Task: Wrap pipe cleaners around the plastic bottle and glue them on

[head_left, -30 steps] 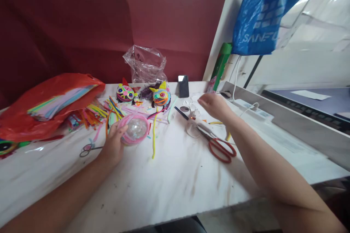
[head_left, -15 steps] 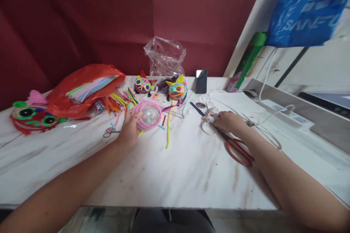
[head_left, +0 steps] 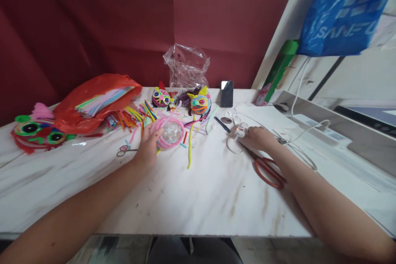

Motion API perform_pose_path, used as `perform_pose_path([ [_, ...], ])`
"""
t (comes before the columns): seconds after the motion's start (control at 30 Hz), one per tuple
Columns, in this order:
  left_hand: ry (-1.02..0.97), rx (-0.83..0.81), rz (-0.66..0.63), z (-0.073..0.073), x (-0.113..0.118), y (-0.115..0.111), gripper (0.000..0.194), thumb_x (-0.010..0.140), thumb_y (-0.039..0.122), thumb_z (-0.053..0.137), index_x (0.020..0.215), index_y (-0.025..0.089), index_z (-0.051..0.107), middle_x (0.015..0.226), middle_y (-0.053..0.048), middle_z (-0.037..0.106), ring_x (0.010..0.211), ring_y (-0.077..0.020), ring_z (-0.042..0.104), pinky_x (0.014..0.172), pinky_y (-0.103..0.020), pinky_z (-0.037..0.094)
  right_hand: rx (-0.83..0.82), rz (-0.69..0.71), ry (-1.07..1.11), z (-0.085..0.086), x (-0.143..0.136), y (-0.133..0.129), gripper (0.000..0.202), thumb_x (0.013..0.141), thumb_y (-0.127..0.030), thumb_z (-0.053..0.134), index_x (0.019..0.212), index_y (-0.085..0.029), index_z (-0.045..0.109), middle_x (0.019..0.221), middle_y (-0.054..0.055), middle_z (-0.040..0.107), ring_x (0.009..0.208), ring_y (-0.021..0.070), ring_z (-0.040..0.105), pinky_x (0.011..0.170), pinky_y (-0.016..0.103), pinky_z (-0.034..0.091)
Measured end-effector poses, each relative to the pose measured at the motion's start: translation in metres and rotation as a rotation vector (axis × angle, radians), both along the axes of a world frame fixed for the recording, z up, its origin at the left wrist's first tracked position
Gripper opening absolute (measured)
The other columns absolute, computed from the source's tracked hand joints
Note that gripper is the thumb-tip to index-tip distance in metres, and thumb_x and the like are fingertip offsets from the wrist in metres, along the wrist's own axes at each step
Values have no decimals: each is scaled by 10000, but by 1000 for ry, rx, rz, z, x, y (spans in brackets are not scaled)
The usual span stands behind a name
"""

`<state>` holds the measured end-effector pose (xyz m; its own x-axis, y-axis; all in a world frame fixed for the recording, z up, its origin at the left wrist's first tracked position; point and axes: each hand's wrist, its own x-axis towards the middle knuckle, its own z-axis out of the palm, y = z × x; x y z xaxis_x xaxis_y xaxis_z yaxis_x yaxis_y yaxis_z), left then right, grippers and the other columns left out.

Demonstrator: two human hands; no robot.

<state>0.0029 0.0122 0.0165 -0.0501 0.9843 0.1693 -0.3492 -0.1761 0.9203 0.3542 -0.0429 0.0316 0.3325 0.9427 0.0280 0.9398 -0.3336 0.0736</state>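
Observation:
My left hand (head_left: 150, 140) is closed around the left side of a clear plastic ball (head_left: 172, 133), whose edge is wrapped in pink pipe cleaner. It is held just above the table, its clear face towards me. At the right, my right hand (head_left: 258, 137) is closed on a small white corded tool (head_left: 241, 129), which looks like a glue gun with a small orange light; its grip is hidden by my fingers. Red-handled scissors (head_left: 269, 172) lie under my right wrist. A yellow pipe cleaner (head_left: 190, 148) lies between my hands.
Two small decorated balls (head_left: 162, 97) (head_left: 200, 104) stand at the back. A larger one (head_left: 37, 132) and a red bag (head_left: 66, 109) of pipe cleaners are at the left. Small scissors (head_left: 123, 152), a phone (head_left: 227, 94), a blue craft knife (head_left: 222, 124) and a power strip (head_left: 321, 132) lie about.
My right hand has shifted slightly, and more of the white tool shows beside its fingers. The left hand still holds the ball in nearly the same place. The view has tilted slightly.

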Motion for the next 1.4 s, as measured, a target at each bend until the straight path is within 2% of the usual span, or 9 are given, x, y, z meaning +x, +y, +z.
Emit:
perform_pose_path([
  [0.17, 70, -36, -50, -3, 2, -5, 451, 646, 378, 697, 1031, 203, 540, 978, -15, 631, 986, -206, 600, 842, -321, 461, 205, -35, 73, 15, -1, -6, 355, 838, -294, 428, 1031, -79, 635, 963, 198, 678, 896, 290, 635, 656, 324, 430],
  [0.27, 147, -26, -119, -6, 6, -12, 465, 653, 372, 699, 1059, 199, 554, 989, -22, 632, 976, -213, 596, 859, -333, 451, 354, -1, 409, 19, -14, -12, 360, 823, -337, 427, 953, -102, 666, 778, 119, 672, 677, 225, 610, 565, 294, 404],
  [0.37, 185, -6, -140, -9, 9, -16, 483, 649, 380, 699, 1070, 194, 553, 1010, -28, 622, 995, -219, 578, 874, -333, 434, 414, 148, 840, 19, -41, -25, 393, 811, -373, 420, 958, -122, 685, 777, 76, 671, 611, 176, 579, 524, 264, 409],
  [0.47, 197, 12, -107, -13, 9, -13, 522, 643, 393, 702, 1097, 198, 532, 1044, -33, 609, 1005, -219, 569, 884, -335, 424, 417, 356, 1026, 18, -72, -43, 387, 796, -373, 433, 962, -147, 700, 869, 74, 689, 711, 186, 615, 568, 256, 453],
  [0.53, 213, 22, -83, -15, 8, -10, 557, 638, 390, 707, 1125, 203, 512, 1064, -37, 602, 1009, -220, 567, 898, -344, 419, 357, 461, 1041, 16, -88, -54, 380, 790, -383, 451, 951, -153, 708, 861, 75, 691, 728, 196, 621, 586, 268, 475],
  [0.63, 243, 35, -65, -16, 7, -9, 597, 640, 380, 710, 1167, 212, 486, 1113, -44, 581, 1037, -223, 555, 919, -353, 412, 294, 533, 1004, 11, -104, -66, 370, 805, -404, 457, 938, -165, 707, 876, 80, 701, 757, 208, 628, 643, 304, 504],
  [1.0, 330, 44, -109, -17, 9, -15, 640, 655, 401, 709, 1225, 233, 474, 1148, -51, 565, 1079, -235, 543, 921, -355, 435, 227, 539, 972, 1, -110, -69, 365, 828, -455, 434, 881, -195, 684, 978, 103, 713, 931, 261, 649, 850, 410, 509],
  [1.27, 366, 58, -91, -17, 9, -17, 611, 676, 369, 693, 1236, 248, 481, 1260, -56, 522, 1166, -247, 507, 975, -371, 410, 300, 603, 914, 8, -115, -70, 285, 823, -377, 419, 799, -196, 638, 789, 54, 673, 704, 188, 612, 697, 330, 526],
  [1.4, 336, 45, -83, -17, 8, -17, 604, 673, 378, 702, 1228, 250, 498, 1199, -51, 561, 1144, -253, 524, 968, -385, 418, 331, 635, 898, 14, -115, -69, 255, 817, -337, 402, 776, -198, 611, 762, 44, 652, 668, 165, 589, 683, 306, 514],
])
